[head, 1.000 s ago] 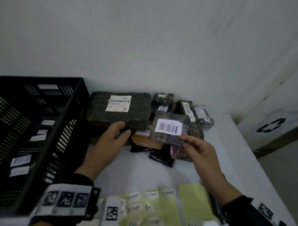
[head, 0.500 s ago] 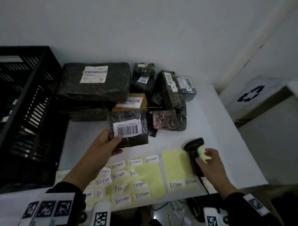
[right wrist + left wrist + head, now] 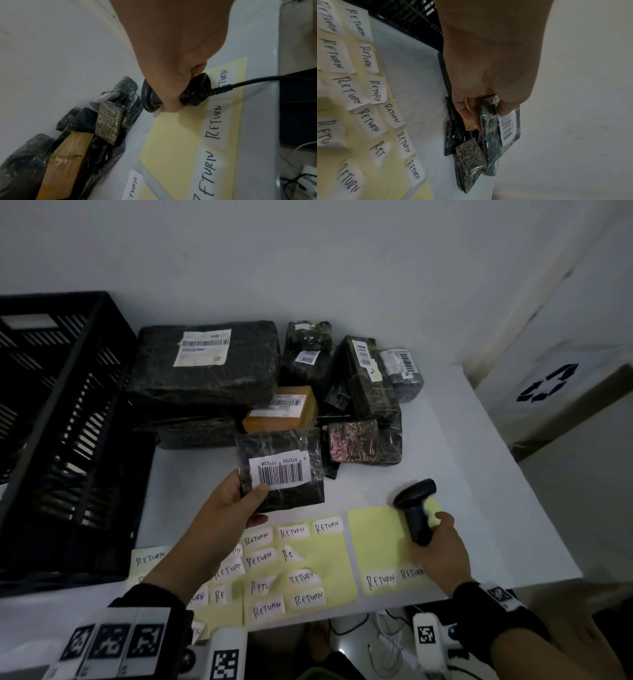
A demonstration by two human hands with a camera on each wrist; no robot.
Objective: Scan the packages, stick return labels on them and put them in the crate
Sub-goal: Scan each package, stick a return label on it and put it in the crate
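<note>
— Head view: how far along?
— My left hand (image 3: 219, 518) grips a small black plastic-wrapped package (image 3: 281, 470), frame centre, unscanned; many wait behind it. Some labelled ones seem already in the black slatted crate (image 3: 68, 412), left.
— Left wrist?
— Thumb on its barcode.
— Right wrist?
— My right hand (image 3: 173, 75) clasps the black corded scanner (image 3: 150, 98), centre.

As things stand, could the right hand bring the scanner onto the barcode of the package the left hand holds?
Probably yes: the right hand grips the scanner, and the package faces up with nothing between.
</note>
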